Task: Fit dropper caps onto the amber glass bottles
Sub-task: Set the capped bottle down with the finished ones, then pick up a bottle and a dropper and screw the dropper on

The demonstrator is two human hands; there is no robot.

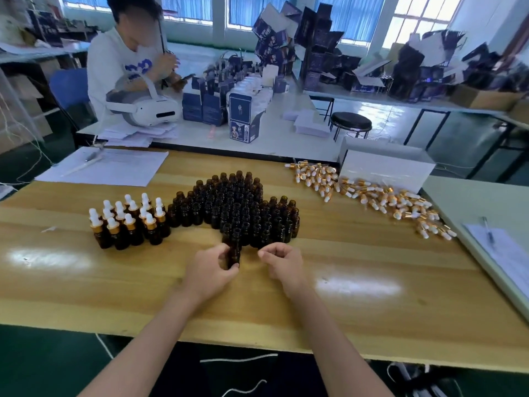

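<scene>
The left grip (210,270) holds an uncapped amber bottle (235,249) near the bench's (372,310) front edge, just before the bottle cluster (237,204). The right grip (283,262) beside it is clenched, empty.

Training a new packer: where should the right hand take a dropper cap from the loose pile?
Pinch a dropper cap by its gold collar from above with the right hand: caps lie sideways, bulbs look soft. Left hand holds the amber bottle.

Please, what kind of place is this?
Probably a small packing workshop: many uncapped amber bottles on a wooden table, a heap of dropper caps beside them, and stacks of printed cartons behind.
</scene>
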